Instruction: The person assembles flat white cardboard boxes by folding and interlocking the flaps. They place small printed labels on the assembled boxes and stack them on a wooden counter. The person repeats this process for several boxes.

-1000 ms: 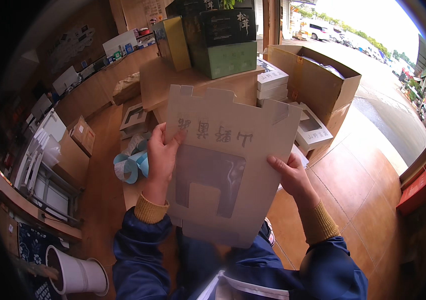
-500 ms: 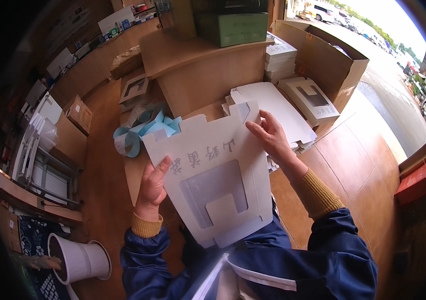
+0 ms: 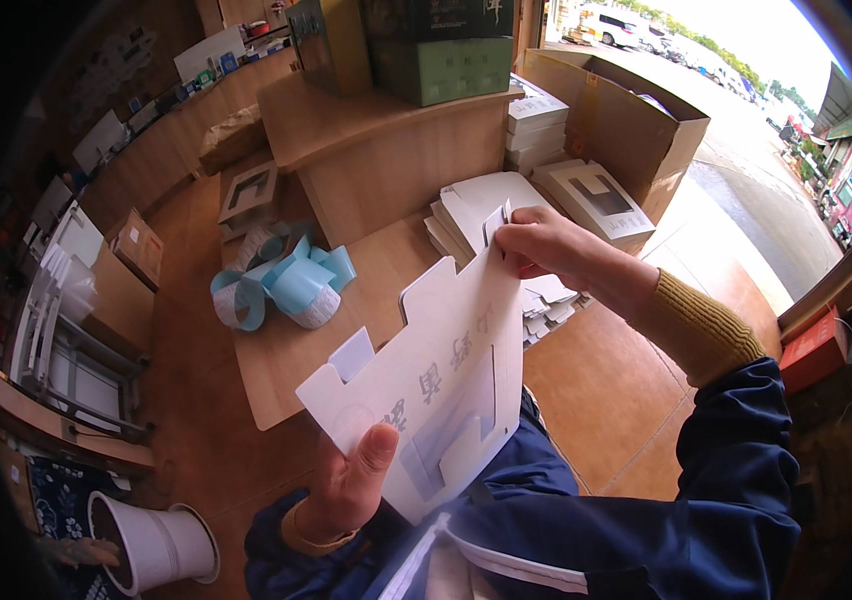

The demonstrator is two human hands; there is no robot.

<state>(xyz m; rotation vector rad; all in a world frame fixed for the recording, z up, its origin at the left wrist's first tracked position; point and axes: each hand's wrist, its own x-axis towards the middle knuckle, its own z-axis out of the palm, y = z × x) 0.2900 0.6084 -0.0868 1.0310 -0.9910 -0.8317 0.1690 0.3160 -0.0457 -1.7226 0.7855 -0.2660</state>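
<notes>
A flat white cardboard box blank (image 3: pixel 416 345) with a clear window, notched flaps and dark printing is tilted up over my lap. My left hand (image 3: pixel 348 485) grips its lower left edge, thumb on the front face and the other fingers hidden behind. At the upper right corner my right hand (image 3: pixel 561 245) pinches a small flap, its fingers bent round the edge. Just beyond, on the wooden table (image 3: pixel 266 375), lie curled light-blue and white strips (image 3: pixel 296 285). Behind my right hand is a stack of flat white blanks (image 3: pixel 491 200).
Finished white window boxes (image 3: pixel 601 200) sit at the right, near a large open brown carton (image 3: pixel 636 120). A raised wooden counter (image 3: pixel 396 150) holds a green box (image 3: pixel 446 72). On the floor are a white pot (image 3: pixel 161 545) at left and a red box (image 3: pixel 814 350) at right.
The box blank has swung to a steeper tilt, its left edge now lower and nearer me. My right hand has turned over the corner flap, with its elbow out to the right.
</notes>
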